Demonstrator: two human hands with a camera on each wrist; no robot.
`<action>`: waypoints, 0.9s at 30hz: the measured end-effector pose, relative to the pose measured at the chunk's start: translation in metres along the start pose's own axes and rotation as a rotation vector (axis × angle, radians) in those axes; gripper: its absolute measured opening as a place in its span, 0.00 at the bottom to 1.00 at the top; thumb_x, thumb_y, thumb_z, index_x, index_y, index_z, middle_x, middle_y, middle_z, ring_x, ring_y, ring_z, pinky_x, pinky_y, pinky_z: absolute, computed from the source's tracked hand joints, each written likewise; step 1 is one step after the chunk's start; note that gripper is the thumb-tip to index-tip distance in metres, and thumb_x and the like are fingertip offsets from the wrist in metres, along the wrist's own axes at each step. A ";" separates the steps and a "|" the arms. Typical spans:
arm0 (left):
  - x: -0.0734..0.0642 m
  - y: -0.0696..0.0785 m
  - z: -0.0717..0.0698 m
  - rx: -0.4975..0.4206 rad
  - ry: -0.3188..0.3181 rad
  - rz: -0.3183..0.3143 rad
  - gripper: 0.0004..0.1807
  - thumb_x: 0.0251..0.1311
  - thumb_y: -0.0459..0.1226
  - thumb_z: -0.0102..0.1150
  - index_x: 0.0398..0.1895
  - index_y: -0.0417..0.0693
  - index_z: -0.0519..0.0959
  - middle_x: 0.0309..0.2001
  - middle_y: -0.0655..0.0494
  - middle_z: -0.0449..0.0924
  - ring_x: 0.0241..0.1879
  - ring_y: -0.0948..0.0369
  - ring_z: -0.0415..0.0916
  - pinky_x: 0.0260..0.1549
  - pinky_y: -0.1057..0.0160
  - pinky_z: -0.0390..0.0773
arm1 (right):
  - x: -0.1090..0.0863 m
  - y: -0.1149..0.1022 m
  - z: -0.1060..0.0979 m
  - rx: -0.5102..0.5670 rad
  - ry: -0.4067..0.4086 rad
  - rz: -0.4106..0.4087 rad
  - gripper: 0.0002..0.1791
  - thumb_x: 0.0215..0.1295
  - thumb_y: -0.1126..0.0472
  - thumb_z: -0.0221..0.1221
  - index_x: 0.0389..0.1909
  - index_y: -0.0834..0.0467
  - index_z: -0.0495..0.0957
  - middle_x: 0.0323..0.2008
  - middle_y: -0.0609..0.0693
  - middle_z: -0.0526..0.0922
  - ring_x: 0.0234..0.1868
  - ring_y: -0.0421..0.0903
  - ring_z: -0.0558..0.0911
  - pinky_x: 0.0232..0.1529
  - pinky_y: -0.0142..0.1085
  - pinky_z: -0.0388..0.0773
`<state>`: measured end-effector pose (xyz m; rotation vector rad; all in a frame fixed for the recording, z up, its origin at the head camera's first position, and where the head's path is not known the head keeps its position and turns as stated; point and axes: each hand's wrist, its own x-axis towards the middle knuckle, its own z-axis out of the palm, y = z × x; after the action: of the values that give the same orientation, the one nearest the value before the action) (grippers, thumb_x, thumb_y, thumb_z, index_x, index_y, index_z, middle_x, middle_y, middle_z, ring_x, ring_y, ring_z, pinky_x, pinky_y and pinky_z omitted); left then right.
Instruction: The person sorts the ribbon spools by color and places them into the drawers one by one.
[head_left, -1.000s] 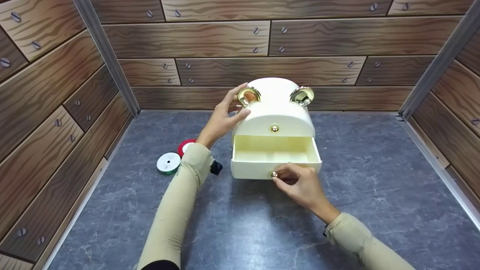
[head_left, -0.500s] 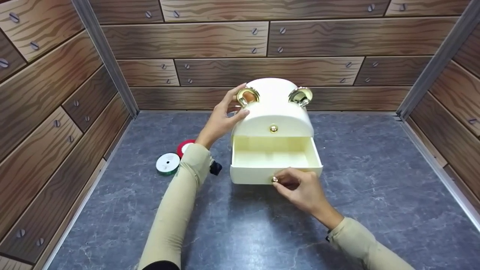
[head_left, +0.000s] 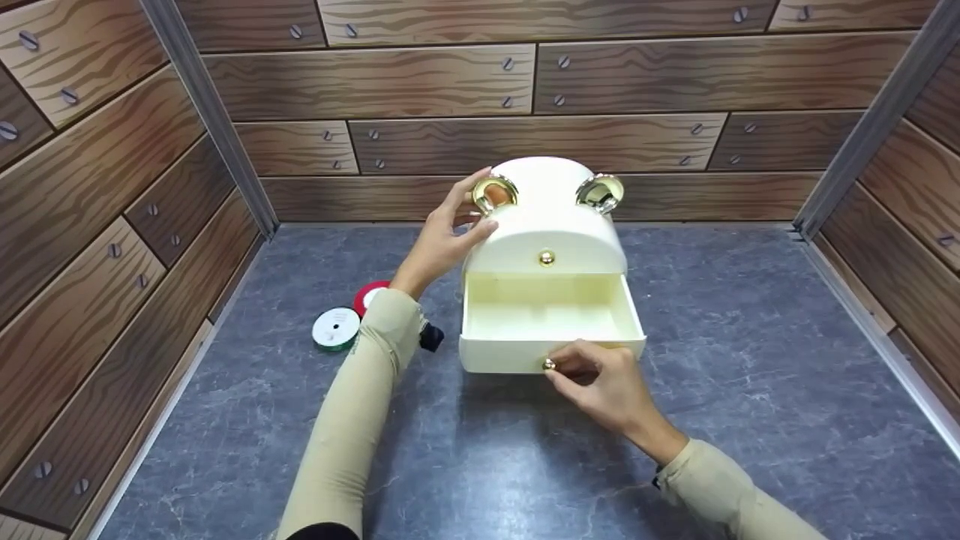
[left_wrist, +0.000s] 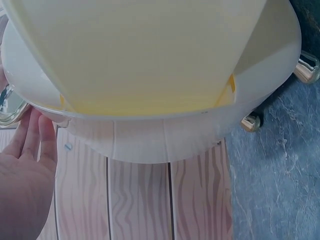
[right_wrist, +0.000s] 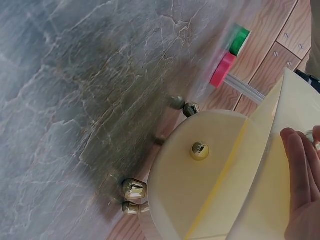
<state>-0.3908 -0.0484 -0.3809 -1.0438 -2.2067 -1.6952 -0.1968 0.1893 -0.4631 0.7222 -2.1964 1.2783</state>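
Note:
A cream storage box [head_left: 544, 199] with a domed top and gold ears stands in the middle of the table. Its cream drawer [head_left: 499, 356] is pulled well out, and the bare inside shows. My right hand [head_left: 604, 382] pinches the small gold knob [head_left: 549, 364] on that drawer's front; in the right wrist view the fingers [right_wrist: 300, 172] lie along the drawer front. My left hand [head_left: 450, 232] steadies the box at its left gold ear [head_left: 495, 194], thumb on the near side and fingers reaching behind. Another gold knob [head_left: 547, 258] sits on the front above the drawer.
A green-edged ribbon spool [head_left: 336, 328] and a red spool [head_left: 367, 294] lie left of the box, the red one partly behind the left sleeve. Below the drawer, a lower front bears a gold knob [right_wrist: 199, 151]. Wood-patterned walls [head_left: 405, 82] enclose the table.
The drawer has slid further out toward me, with my right hand staying on its knob. My left hand has kept its place at the ear.

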 end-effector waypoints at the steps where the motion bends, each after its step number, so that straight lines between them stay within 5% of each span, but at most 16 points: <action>1: 0.000 0.000 0.000 -0.005 0.003 0.001 0.39 0.70 0.39 0.66 0.81 0.58 0.61 0.59 0.45 0.77 0.58 0.51 0.80 0.65 0.44 0.75 | 0.000 0.000 0.000 0.001 -0.001 -0.002 0.13 0.51 0.74 0.75 0.35 0.56 0.88 0.32 0.48 0.91 0.29 0.42 0.90 0.31 0.27 0.85; 7: 0.000 0.001 0.002 -0.031 0.012 -0.002 0.40 0.69 0.33 0.64 0.81 0.49 0.59 0.61 0.36 0.75 0.60 0.42 0.78 0.66 0.38 0.72 | -0.002 -0.001 0.000 0.012 -0.004 -0.002 0.14 0.52 0.75 0.75 0.36 0.56 0.88 0.33 0.49 0.91 0.29 0.43 0.90 0.32 0.27 0.85; 19: -0.002 0.001 -0.002 0.029 -0.023 0.023 0.39 0.71 0.43 0.64 0.82 0.63 0.58 0.67 0.52 0.74 0.61 0.56 0.78 0.65 0.55 0.76 | -0.003 -0.002 -0.001 0.000 0.002 -0.007 0.14 0.51 0.74 0.75 0.35 0.56 0.88 0.33 0.49 0.91 0.29 0.43 0.90 0.32 0.27 0.85; 27: -0.012 -0.003 -0.009 0.025 -0.043 0.033 0.41 0.72 0.41 0.62 0.84 0.58 0.54 0.66 0.46 0.74 0.65 0.48 0.76 0.69 0.46 0.73 | -0.002 -0.004 -0.002 -0.005 -0.008 0.027 0.13 0.53 0.73 0.75 0.35 0.54 0.88 0.32 0.47 0.91 0.29 0.42 0.89 0.32 0.26 0.85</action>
<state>-0.3860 -0.0616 -0.3861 -1.1136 -2.2183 -1.6422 -0.1922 0.1899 -0.4613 0.6993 -2.2220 1.2844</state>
